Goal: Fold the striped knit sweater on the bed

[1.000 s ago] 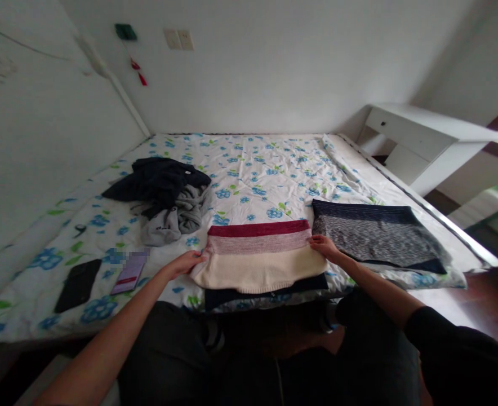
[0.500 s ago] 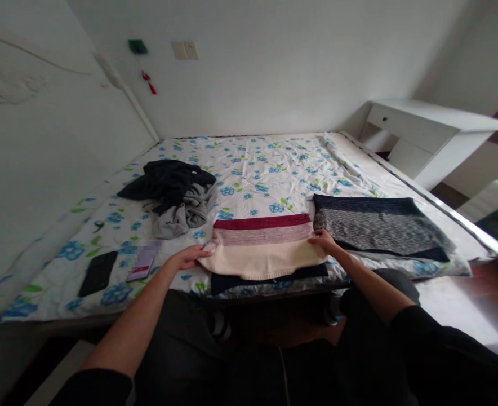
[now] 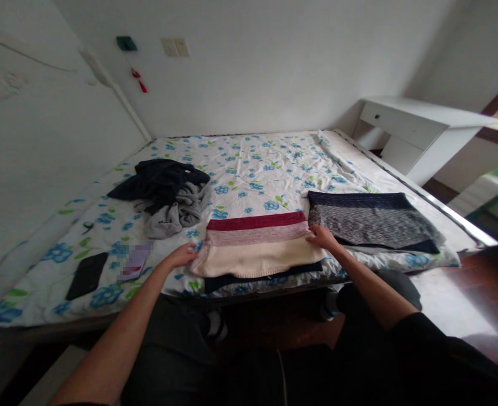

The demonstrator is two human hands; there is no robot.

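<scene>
A folded knit sweater point(image 3: 249, 255) with dark red, pinkish and cream bands lies at the near edge of the bed. Dark navy cloth point(image 3: 223, 282) shows from under its front. At its left edge is my left hand point(image 3: 183, 256), fingers stretched toward the fabric and loosely apart. My right hand point(image 3: 321, 237) pinches the sweater's right edge between thumb and fingers. Just right of it lies a folded garment point(image 3: 365, 220) in mottled grey with navy bands.
A crumpled pile of navy point(image 3: 160, 177) and grey clothes point(image 3: 167, 220) sits on the left of the flowered bed sheet point(image 3: 249, 163). Nearer are a black phone point(image 3: 87, 275) and a partly blurred purple-white item point(image 3: 134, 262). A white desk point(image 3: 418, 127) stands at the right.
My left hand has drawn slightly away from the sweater's left edge, its grip loosened. The right hand stays at the right edge. The whole view has shifted a little.
</scene>
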